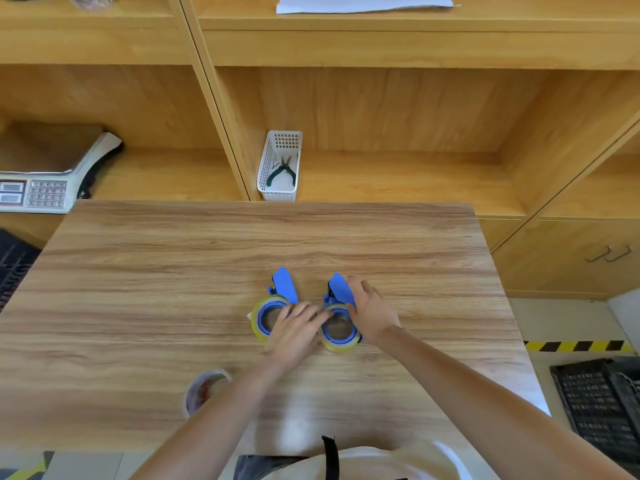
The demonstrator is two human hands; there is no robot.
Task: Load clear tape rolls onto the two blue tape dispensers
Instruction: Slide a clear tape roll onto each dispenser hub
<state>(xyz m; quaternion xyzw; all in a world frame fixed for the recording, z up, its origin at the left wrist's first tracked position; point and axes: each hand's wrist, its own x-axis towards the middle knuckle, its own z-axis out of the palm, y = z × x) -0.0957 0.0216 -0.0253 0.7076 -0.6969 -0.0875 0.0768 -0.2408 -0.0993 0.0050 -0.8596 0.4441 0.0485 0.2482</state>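
Note:
Two blue tape dispensers lie side by side in the middle of the wooden table (173, 271), each with a clear yellowish tape roll around its blue hub. The left dispenser (284, 285) has its roll (259, 318) fully visible. On the right dispenser (339, 287), the roll (341, 344) sits under my hands. My left hand (298, 329) lies between the two dispensers, its fingers reaching onto the right roll's top. My right hand (370, 308) rests against the right side of the right dispenser, fingers spread along its blue handle.
Another roll of tape (204, 393) lies near the table's front left. A white basket (281, 166) with green pliers stands in the shelf behind the table. A weighing scale (41, 174) sits at far left. A black crate (602, 407) is on the floor at right.

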